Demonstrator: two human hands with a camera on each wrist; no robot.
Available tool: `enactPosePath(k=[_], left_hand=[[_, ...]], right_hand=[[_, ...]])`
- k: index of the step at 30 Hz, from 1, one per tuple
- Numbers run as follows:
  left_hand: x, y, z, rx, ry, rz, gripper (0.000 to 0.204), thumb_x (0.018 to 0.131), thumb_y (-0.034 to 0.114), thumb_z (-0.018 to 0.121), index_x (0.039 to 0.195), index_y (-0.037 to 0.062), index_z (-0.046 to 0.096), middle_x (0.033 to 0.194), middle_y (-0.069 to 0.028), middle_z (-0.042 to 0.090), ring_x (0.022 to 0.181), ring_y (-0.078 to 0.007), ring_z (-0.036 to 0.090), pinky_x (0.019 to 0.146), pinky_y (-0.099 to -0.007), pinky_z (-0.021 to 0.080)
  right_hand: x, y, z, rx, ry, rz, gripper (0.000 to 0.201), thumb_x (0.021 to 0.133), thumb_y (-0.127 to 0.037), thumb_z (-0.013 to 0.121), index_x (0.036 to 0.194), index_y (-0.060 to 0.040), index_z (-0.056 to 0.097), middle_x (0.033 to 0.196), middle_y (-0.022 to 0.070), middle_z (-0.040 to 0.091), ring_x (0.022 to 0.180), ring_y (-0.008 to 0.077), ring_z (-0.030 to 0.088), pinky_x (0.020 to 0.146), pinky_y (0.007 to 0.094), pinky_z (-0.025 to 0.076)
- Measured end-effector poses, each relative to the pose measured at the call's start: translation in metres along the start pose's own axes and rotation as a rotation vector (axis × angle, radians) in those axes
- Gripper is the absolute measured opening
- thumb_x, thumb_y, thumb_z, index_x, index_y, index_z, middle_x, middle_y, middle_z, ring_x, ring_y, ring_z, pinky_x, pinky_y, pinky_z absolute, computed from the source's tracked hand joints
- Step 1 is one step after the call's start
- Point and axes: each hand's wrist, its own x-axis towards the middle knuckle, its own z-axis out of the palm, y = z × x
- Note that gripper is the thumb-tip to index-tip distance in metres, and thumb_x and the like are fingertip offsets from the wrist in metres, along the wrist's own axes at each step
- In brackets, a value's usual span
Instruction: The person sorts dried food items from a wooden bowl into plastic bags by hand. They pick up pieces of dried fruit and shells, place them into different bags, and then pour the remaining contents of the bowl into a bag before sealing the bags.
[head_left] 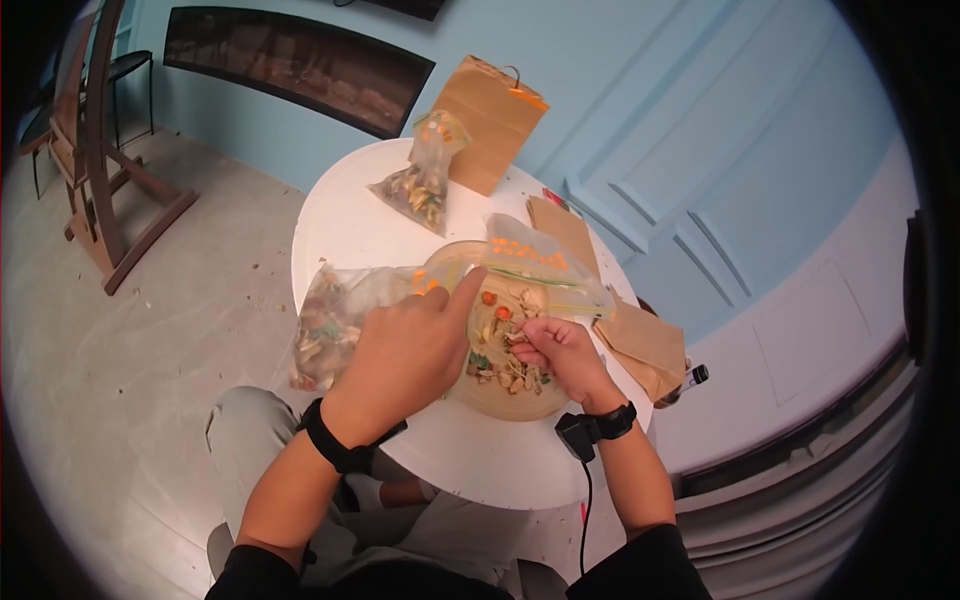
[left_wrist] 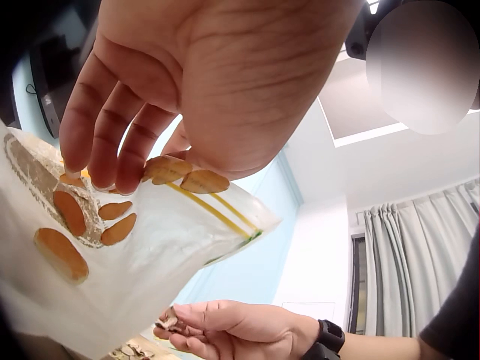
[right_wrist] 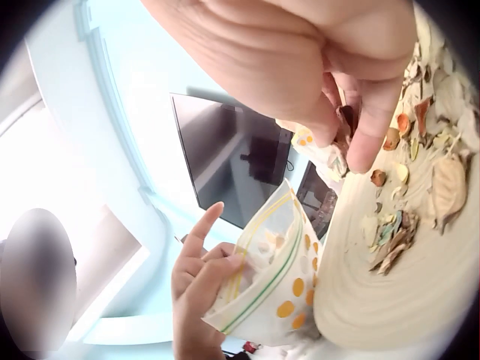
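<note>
The right hand pinches a small, brown, dried plant piece between thumb and fingers, over the round, pale tan tray. More dried bits lie on the tray, below the fingertips. The left hand's index finger points straight; its thumb and other fingers grip 1 frosted plastic zip bag with orange dots, by the edge.

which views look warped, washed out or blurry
Head view: fisheye, dark wall panel bowed, corners black; left wrist: blurred oval at upper right; right wrist: pale blue wall washed out almost white, smeared oval at lower left.
</note>
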Motion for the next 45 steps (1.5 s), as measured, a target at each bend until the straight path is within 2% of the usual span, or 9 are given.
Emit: enactPosePath(k=[7,13,19,22,25,28,31,40,45], left_hand=[[-0.001,0.003,0.007,0.003,-0.031,0.013,0.065,0.084,0.009,0.064,0.146,0.0058,0.046,0.091,-0.0164,0.068,0.08,-0.0345,0.069,0.064,-0.0451,0.055],[-0.001,0.001,0.011,-0.017,-0.002,0.027,0.065,0.084,0.009,0.064,0.146,0.0056,0.046,0.091,-0.0166,0.068,0.079,-0.0346,0.069,0.064,-0.0455,0.055],[-0.002,-0.006,-0.001,-0.024,0.041,0.013,0.062,0.084,0.006,0.061,0.144,0.0047,0.047,0.088,-0.0168,0.068,0.074,-0.0357,0.068,0.063,-0.0459,0.054],[-0.001,-0.007,-0.002,-0.022,0.038,0.005,0.062,0.083,0.006,0.061,0.144,0.0043,0.047,0.087,-0.0171,0.067,0.073,-0.0362,0.068,0.063,-0.0462,0.054],[-0.001,-0.006,-0.003,-0.031,0.032,0.004,0.063,0.083,0.006,0.061,0.144,0.0042,0.047,0.087,-0.0175,0.067,0.074,-0.0363,0.068,0.063,-0.0464,0.054],[-0.001,-0.004,-0.002,-0.035,0.034,0.009,0.062,0.083,0.007,0.061,0.144,0.0042,0.047,0.087,-0.0178,0.067,0.074,-0.0363,0.068,0.064,-0.0464,0.054],[-0.002,-0.004,-0.004,-0.035,0.04,0.008,0.062,0.083,0.007,0.061,0.144,0.0041,0.047,0.087,-0.0177,0.067,0.074,-0.0362,0.068,0.064,-0.0464,0.054],[-0.002,-0.003,-0.005,-0.02,0.027,0.009,0.061,0.084,0.007,0.061,0.144,0.0052,0.047,0.086,-0.0168,0.067,0.073,-0.0356,0.068,0.063,-0.0461,0.054],[-0.003,-0.002,-0.003,-0.025,0.024,0.012,0.061,0.084,0.007,0.061,0.144,0.0055,0.047,0.086,-0.0166,0.067,0.074,-0.0352,0.068,0.062,-0.0459,0.054]], right_hand=[[-0.008,-0.017,0.017,0.257,-0.107,0.047,0.037,0.105,-0.023,0.059,0.132,0.0019,0.059,0.117,0.0089,0.069,0.099,0.0164,0.069,0.086,0.0264,0.058],[-0.014,-0.051,0.064,0.18,-0.344,0.025,0.044,0.105,-0.025,0.06,0.138,0.0041,0.056,0.131,0.0093,0.064,0.109,0.0189,0.068,0.088,0.0285,0.057],[-0.012,-0.044,0.047,-0.08,-0.111,-0.082,0.04,0.103,-0.026,0.062,0.13,0.0037,0.062,0.127,0.0125,0.066,0.106,0.0177,0.068,0.086,0.0296,0.056],[-0.005,-0.024,0.027,-0.603,-0.103,-0.127,0.036,0.099,-0.022,0.068,0.126,0.0019,0.065,0.117,0.014,0.069,0.097,0.0175,0.068,0.081,0.0294,0.055],[-0.008,-0.005,0.029,-0.86,-0.235,-0.539,0.028,0.094,-0.015,0.074,0.119,-0.0015,0.07,0.101,0.0062,0.068,0.078,0.0097,0.062,0.072,0.0239,0.052],[-0.011,-0.01,0.034,-0.803,-0.253,-0.319,0.026,0.092,-0.013,0.076,0.117,-0.0032,0.071,0.094,0.0051,0.067,0.074,0.0085,0.06,0.07,0.0241,0.052],[-0.012,-0.013,0.036,-0.705,-0.176,-0.116,0.025,0.092,-0.012,0.075,0.113,-0.0002,0.071,0.094,0.0096,0.069,0.081,0.0162,0.063,0.072,0.0292,0.052],[-0.002,0.001,0.014,-0.213,-0.041,-0.052,0.023,0.098,-0.009,0.066,0.119,0.0004,0.064,0.093,0.001,0.068,0.08,0.0056,0.061,0.07,0.0211,0.05],[0.001,0.01,0.008,-0.315,0.025,-0.122,0.022,0.098,-0.01,0.067,0.116,0.0017,0.066,0.097,0.0017,0.069,0.082,0.006,0.062,0.071,0.0218,0.051]])
